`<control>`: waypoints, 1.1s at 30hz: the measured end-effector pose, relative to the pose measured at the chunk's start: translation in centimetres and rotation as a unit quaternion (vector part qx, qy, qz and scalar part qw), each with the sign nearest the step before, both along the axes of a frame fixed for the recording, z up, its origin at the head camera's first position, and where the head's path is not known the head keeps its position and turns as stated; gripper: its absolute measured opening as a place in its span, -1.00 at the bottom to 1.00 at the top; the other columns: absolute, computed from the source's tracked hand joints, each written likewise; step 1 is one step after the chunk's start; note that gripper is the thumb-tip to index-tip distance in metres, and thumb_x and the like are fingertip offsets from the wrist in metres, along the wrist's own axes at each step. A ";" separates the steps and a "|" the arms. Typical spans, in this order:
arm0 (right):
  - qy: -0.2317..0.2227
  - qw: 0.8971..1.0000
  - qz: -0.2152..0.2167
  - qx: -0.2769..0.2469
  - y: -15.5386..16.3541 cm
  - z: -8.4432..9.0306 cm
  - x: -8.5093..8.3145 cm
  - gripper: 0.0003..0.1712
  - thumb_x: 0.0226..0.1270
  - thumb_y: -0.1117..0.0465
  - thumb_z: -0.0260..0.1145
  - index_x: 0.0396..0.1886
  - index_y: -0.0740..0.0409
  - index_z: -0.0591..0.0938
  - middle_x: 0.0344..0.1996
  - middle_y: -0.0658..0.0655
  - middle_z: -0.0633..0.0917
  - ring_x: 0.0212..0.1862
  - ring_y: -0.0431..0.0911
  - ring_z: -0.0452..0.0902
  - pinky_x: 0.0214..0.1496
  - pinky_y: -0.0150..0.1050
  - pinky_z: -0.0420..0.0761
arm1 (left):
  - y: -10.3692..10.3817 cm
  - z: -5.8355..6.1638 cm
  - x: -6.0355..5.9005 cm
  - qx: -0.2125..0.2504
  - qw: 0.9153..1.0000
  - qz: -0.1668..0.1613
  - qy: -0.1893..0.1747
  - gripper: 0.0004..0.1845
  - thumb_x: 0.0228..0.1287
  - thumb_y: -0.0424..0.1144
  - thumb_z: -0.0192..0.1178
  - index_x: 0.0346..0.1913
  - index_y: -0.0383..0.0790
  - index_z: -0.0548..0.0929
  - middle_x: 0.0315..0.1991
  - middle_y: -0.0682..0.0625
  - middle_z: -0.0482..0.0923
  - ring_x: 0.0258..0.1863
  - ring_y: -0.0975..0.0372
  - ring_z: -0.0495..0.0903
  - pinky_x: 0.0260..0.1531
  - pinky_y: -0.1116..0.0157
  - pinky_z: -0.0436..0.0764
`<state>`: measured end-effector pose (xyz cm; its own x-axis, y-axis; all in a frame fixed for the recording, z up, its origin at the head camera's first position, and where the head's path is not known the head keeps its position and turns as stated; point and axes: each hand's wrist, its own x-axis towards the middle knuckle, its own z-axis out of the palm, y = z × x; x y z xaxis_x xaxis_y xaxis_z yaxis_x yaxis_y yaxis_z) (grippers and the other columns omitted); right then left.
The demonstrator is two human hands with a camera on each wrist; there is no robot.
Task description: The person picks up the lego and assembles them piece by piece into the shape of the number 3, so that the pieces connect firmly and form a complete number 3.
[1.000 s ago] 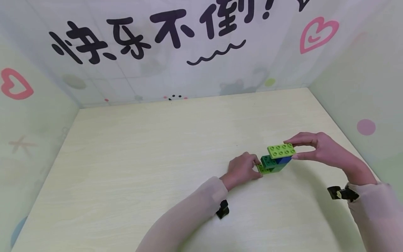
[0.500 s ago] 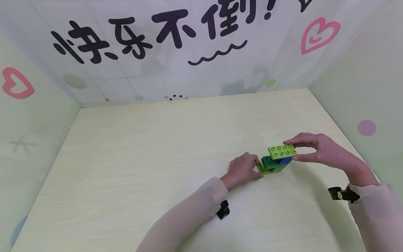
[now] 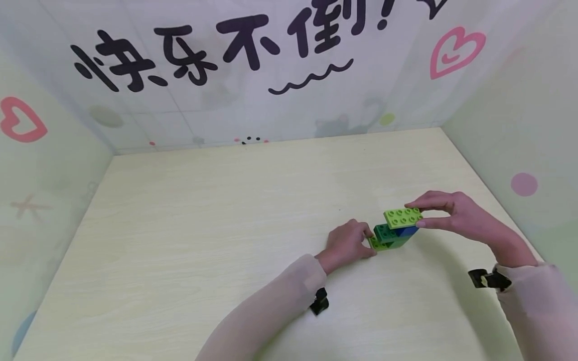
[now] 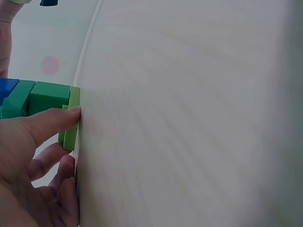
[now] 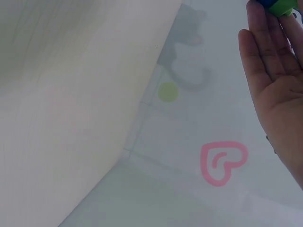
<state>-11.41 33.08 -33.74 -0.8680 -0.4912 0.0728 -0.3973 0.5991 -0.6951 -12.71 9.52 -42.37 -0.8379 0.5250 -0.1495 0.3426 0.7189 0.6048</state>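
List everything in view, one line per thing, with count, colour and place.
top brick: 1, lime green, top of the stack, pinched by the right hand
blue brick: 1, blue, under the top brick
dark green brick: 1, dark green, middle of the stack, left of the blue brick
base brick: 1, lime green, bottom of the stack, on the table
table: 1, pale wood grain, fills the foreground
back wall: 1, white with black characters, a pink heart and faint shapes, behind the table
side walls: 2, pale green with pink heart and dot, left and right of the table
wrist straps: 2, black, on the sleeves
left hand: 1, presses the base brick's left end
right hand: 1, grips the top brick
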 end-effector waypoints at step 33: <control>-0.009 0.999 0.004 0.041 -0.6 0.8 0.0 -0.59 0.09 0.25 0.39 0.00 0.08 0.62 -0.20 -0.06 0.62 -0.20 -0.25 0.49 -0.22 -0.45 0.44 | -0.2 -0.3 -0.2 0.011 1.000 -0.009 0.007 -0.64 -0.05 -0.06 0.41 -0.14 -0.05 0.64 -0.33 0.17 0.47 -0.49 0.39 0.37 -0.62 0.45 0.34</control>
